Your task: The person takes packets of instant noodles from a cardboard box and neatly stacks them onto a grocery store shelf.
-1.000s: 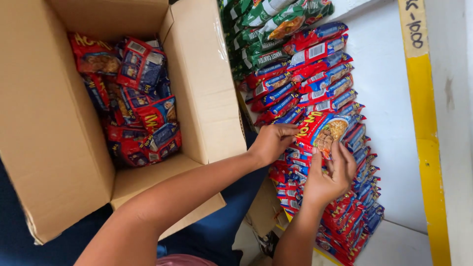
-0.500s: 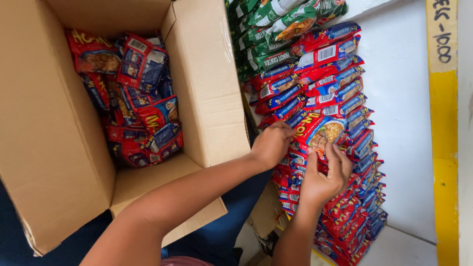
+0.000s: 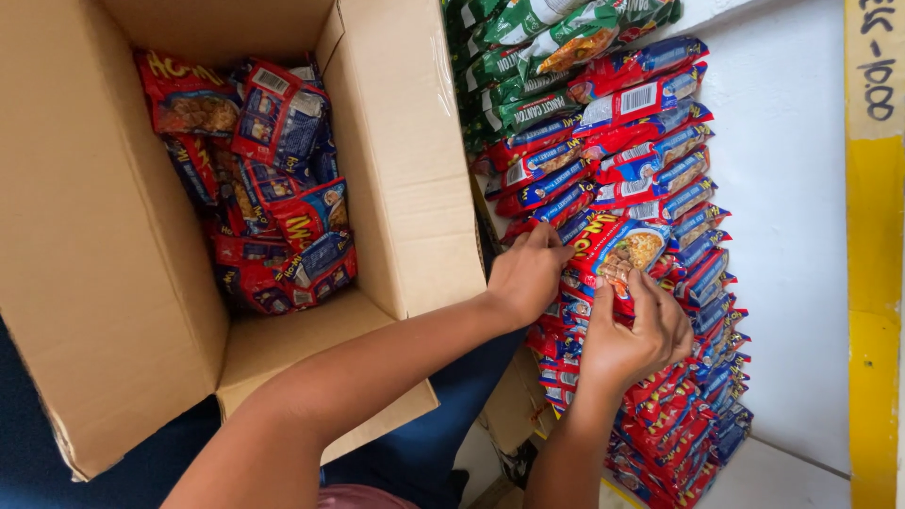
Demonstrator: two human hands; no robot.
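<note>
Both my hands hold one red noodle packet (image 3: 617, 247) with a picture of noodles on its face, standing among a long row of red and blue packets (image 3: 650, 127). My left hand (image 3: 526, 275) pinches the packet's left edge. My right hand (image 3: 639, 332) grips its lower edge with the fingers over the front. The rest of the row runs on below my hands towards the near edge.
An open cardboard box (image 3: 405, 170) stands to the left, with several loose red and blue packets (image 3: 273, 188) inside. Green packets (image 3: 537, 57) are stacked at the top of the row. A white surface (image 3: 782, 245) and a yellow strip (image 3: 872, 283) lie to the right.
Both hands stay on the same packet at the same place in the row. The view has shifted slightly.
</note>
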